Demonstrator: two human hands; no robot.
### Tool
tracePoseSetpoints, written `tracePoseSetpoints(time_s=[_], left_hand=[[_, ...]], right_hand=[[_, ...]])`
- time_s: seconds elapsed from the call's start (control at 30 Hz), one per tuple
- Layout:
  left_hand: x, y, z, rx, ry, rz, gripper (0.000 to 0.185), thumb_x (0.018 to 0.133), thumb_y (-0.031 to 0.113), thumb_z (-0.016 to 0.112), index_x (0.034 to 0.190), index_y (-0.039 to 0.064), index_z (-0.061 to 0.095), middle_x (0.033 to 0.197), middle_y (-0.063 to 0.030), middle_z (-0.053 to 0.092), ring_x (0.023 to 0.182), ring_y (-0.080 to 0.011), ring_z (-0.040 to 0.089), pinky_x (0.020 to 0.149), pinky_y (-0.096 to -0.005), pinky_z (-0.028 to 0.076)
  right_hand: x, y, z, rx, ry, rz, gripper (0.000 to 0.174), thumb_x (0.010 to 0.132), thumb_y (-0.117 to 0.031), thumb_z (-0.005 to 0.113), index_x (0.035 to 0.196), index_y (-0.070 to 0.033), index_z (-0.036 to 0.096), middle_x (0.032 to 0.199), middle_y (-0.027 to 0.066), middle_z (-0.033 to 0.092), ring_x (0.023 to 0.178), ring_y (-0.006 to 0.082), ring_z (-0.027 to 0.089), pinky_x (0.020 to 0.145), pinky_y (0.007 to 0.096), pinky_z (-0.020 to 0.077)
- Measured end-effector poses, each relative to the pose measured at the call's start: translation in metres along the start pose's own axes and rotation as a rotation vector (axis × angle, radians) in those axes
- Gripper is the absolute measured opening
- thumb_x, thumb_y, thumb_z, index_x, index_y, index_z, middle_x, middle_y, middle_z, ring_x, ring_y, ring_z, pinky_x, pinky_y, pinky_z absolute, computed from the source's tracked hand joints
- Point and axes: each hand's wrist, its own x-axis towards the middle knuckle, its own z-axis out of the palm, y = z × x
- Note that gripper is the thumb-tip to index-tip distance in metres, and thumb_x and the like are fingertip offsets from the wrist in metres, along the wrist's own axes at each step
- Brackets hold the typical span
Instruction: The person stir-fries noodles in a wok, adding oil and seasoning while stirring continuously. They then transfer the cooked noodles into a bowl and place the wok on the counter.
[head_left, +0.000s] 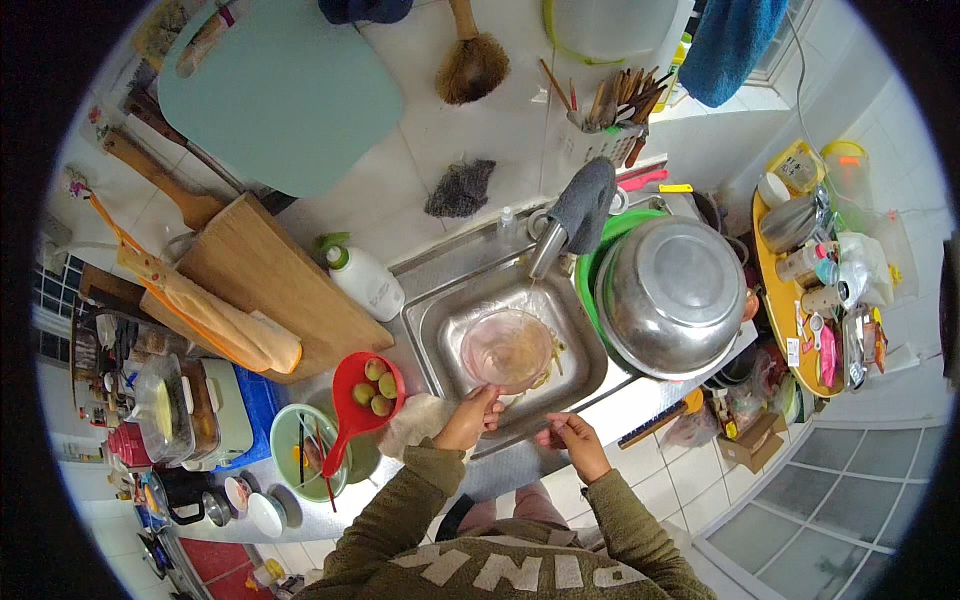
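My left hand (474, 420) grips the near rim of a clear pinkish bowl (506, 349), thumb on top. The bowl is over the stainless steel sink basin (581, 360) and seems to have water in it. Yellowish-green scraps (556, 358) lie on the basin floor beside it. My right hand (576, 442) is at the sink's front edge, apart from the bowl, its fingers loosely bent with nothing visible in them. Above the basin hangs the faucet (549, 251), with a dark grey cloth (589, 206) draped over it.
Left of the sink are a red strainer (347, 409) of round greenish fruit, a pale green basin (283, 450), a beige cloth (420, 424), a white bottle (367, 281) and a wooden cutting board (277, 274). To the right, an upturned steel bowl (667, 300) covers a green basin (589, 274).
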Motion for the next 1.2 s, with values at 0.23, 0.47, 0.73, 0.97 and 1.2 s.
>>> tracePoseSetpoints(time_s=[0.23,0.47,0.73,0.97,1.2], left_hand=[[0.037,-0.020,-0.013,-0.174,-0.254,0.102,0.019,0.099,0.032,0.043,0.105,0.015,0.051,0.082,0.0018,0.045,0.071,-0.0110,0.041,0.069,-0.0266,0.037],[0.030,-0.012,-0.022,-0.127,-0.355,0.167,0.026,0.100,0.030,0.042,0.118,0.011,0.049,0.084,0.0006,0.047,0.071,-0.0100,0.044,0.067,-0.0271,0.041],[0.064,-0.004,-0.030,0.579,0.110,0.575,0.026,0.099,0.023,0.047,0.117,0.005,0.051,0.092,-0.0070,0.057,0.085,-0.0166,0.055,0.076,-0.0344,0.047],[0.011,0.037,-0.014,1.410,0.544,0.885,0.031,0.087,0.010,0.056,0.118,0.006,0.050,0.104,-0.0164,0.055,0.092,-0.0369,0.056,0.076,-0.0448,0.047],[-0.009,0.046,-0.011,1.612,0.707,0.972,0.031,0.086,0.008,0.055,0.116,0.005,0.053,0.096,-0.0138,0.052,0.089,-0.0333,0.054,0.073,-0.0423,0.047]], right_hand=[[-0.013,0.019,-0.008,-0.044,0.040,0.015,0.026,0.099,-0.017,0.046,0.116,0.000,0.055,0.090,0.0077,0.066,0.080,0.0142,0.063,0.076,0.0287,0.0519],[-0.035,0.022,-0.023,-0.091,0.146,-0.038,0.025,0.099,-0.016,0.046,0.115,0.001,0.055,0.089,0.0076,0.065,0.078,0.0140,0.063,0.076,0.0295,0.0524],[-0.050,0.027,-0.014,-0.157,0.132,-0.003,0.025,0.099,-0.018,0.047,0.114,0.001,0.054,0.089,0.0068,0.065,0.082,0.0137,0.063,0.074,0.0278,0.0518],[-0.046,0.036,-0.001,-0.133,0.093,-0.052,0.022,0.098,-0.012,0.047,0.114,0.001,0.052,0.092,0.0078,0.061,0.081,0.0145,0.061,0.075,0.0289,0.0499],[-0.024,0.059,0.011,-0.277,0.060,-0.228,0.031,0.093,-0.007,0.053,0.122,0.001,0.049,0.101,0.0045,0.057,0.089,0.0127,0.055,0.079,0.0249,0.0457]])
